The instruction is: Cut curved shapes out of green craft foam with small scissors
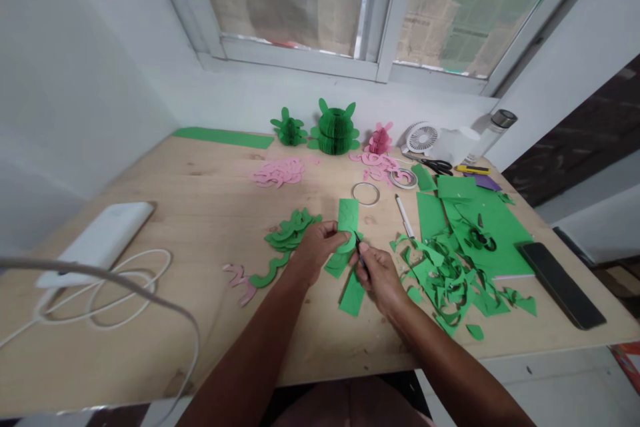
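My left hand (320, 250) pinches a small piece of green paper (345, 247) with a curved edge, held above the table. My right hand (383, 273) is closed around a slim dark tool (362, 259). Its upper end meets the edge of that paper; fingers cover the rest, so I cannot tell its kind. Green paper strips (353, 295) lie beneath and beyond both hands. Beside my left hand is a pile of curved green cutouts (293, 230), with one wavy green piece (270, 270) and pink scraps (240, 282) nearer me.
Green offcuts (453, 280), small scissors (483, 239) and a black phone (561, 285) occupy the right. Green honeycomb paper figures (336, 132), a pink one (379, 140), a fan (423, 139) and a bottle (493, 133) stand behind. A white power bank (103, 240) with cable lies left.
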`<state>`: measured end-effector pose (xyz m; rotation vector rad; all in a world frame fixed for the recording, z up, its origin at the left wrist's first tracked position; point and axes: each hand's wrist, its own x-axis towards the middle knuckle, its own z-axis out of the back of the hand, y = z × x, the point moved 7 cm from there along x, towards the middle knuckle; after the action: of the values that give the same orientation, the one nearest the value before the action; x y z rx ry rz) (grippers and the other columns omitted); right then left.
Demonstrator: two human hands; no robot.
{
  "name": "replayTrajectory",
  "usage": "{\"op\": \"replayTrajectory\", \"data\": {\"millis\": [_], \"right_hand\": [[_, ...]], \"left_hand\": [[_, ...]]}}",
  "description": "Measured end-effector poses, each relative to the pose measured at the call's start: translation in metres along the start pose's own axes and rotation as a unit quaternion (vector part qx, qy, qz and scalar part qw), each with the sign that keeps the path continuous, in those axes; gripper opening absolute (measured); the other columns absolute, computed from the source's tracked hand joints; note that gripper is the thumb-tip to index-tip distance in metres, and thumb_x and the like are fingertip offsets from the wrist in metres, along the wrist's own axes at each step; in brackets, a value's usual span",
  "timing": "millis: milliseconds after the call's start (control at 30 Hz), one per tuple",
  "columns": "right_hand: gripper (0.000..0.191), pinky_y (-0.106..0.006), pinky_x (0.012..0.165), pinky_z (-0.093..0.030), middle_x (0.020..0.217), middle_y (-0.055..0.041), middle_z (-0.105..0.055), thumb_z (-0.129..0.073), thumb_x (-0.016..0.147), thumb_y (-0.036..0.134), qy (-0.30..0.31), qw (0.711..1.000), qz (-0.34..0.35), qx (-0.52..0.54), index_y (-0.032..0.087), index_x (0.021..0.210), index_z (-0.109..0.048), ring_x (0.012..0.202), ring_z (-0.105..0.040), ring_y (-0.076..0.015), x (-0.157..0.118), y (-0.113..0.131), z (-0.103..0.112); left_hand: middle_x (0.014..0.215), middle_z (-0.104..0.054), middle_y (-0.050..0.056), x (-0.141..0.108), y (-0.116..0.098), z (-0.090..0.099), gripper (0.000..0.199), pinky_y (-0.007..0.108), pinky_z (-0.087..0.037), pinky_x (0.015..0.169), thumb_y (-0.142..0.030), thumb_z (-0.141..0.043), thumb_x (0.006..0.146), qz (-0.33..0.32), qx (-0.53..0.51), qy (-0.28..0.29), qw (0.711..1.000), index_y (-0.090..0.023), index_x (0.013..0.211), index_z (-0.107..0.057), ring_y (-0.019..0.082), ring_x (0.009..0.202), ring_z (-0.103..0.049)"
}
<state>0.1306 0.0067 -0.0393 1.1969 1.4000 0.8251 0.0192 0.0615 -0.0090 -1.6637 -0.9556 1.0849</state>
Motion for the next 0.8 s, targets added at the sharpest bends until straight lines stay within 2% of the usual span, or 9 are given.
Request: {"op": "replayTrajectory", "data": {"millis": [467, 800], "right_hand": [[0.051, -0.023, 0.035, -0.010, 0.037, 0.0078, -0.036, -0.060, 0.071, 0.067, 0.010, 1.000, 0.006, 0.007, 0.016, 0.064, -0.060, 0.033, -0.022, -0.0054, -0.0008, 0.0021, -0.0019], [0.051, -0.023, 0.035, -0.011, 0.037, 0.0079, -0.035, -0.060, 0.071, 0.066, 0.017, 1.000, -0.003, 0.001, 0.016, 0.064, -0.061, 0.033, -0.022, -0.0056, -0.0006, -0.0007, -0.0018]], "left_hand": [[0.050, -0.055, -0.003, -0.0015, -0.0041, -0.0021, 0.018, 0.024, -0.033, 0.050, -0.031, -0.066, 0.061, -0.009, 0.007, 0.025, 1.000, -0.015, 0.062, -0.059, 0.011, 0.048, -0.046], [0.052, -0.055, -0.003, -0.0008, -0.0040, -0.0025, 0.019, 0.025, -0.036, 0.051, -0.032, -0.065, 0.062, -0.014, 0.031, 0.059, 0.998, -0.016, 0.058, -0.058, 0.011, 0.048, -0.047]]}}
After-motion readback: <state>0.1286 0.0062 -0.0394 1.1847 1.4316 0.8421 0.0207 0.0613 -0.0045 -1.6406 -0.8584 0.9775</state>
